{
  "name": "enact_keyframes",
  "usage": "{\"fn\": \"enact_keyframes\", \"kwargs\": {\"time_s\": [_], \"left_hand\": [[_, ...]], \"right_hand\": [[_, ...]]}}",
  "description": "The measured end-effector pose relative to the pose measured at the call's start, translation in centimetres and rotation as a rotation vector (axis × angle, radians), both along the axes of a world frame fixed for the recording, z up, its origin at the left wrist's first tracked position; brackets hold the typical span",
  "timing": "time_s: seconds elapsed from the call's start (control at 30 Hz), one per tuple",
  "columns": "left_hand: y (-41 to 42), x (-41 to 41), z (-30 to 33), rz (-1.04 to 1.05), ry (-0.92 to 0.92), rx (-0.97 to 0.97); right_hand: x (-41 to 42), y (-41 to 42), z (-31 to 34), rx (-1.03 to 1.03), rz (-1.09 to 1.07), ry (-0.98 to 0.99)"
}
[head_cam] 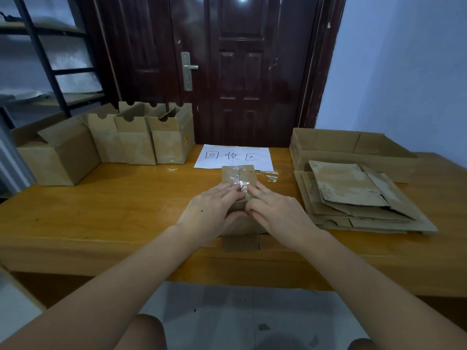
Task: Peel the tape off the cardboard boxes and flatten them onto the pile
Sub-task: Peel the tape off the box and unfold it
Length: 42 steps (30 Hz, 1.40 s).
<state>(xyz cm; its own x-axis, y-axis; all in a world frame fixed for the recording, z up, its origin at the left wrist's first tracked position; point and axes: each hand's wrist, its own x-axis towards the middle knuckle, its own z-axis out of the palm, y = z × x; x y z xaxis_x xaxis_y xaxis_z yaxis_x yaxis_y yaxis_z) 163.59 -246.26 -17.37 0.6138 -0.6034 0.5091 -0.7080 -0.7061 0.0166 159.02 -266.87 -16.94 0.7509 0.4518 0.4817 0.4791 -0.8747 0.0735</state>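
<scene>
Both hands rest on a small cardboard box [238,178] at the middle of the wooden bench [101,213]. The left hand [211,210] grips its near left side, fingers reaching to the clear tape [244,189] along the top seam. The right hand [276,213] lies opposite, its fingertips pinching the crinkled tape end. Right of them lies the pile of flattened cardboard [353,195]. Beyond the box is a white paper sign [235,156], and far left stands a row of open boxes [141,137].
</scene>
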Motion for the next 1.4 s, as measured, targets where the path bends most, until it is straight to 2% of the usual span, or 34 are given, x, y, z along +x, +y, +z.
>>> {"fn": "enact_keyframes", "kwargs": {"time_s": [0.17, 0.27, 0.4, 0.6, 0.83, 1.03, 1.27, 1.4], "left_hand": [[-0.1, -0.2, 0.3, 0.021, 0.049, 0.017], [-0.2, -0.4, 0.5, 0.021, 0.044, 0.002], [-0.2, -0.7, 0.6, 0.011, 0.033, -0.02], [0.0, -0.8, 0.8, 0.011, 0.057, 0.004], [0.0, -0.9, 0.8, 0.018, 0.048, 0.003], [-0.1, -0.8, 0.7, 0.012, 0.061, -0.012], [0.1, -0.8, 0.6, -0.014, 0.069, -0.013], [0.8, -0.5, 0.7, -0.071, 0.106, -0.031]], "right_hand": [[0.7, 0.1, -0.7, -0.23, -0.08, -0.101], [0.6, 0.4, -0.8, -0.278, -0.129, -0.153], [0.6, 0.4, -0.9, -0.253, -0.146, -0.178], [0.6, -0.4, -0.4, -0.255, -0.047, -0.102], [0.3, 0.5, -0.8, -0.179, -0.078, -0.134], [0.4, 0.9, -1.4, -0.193, -0.159, -0.156], [0.0, 1.5, -1.5, -0.118, -0.178, -0.114], [0.0, 1.5, -1.4, 0.013, -0.155, -0.055]]}}
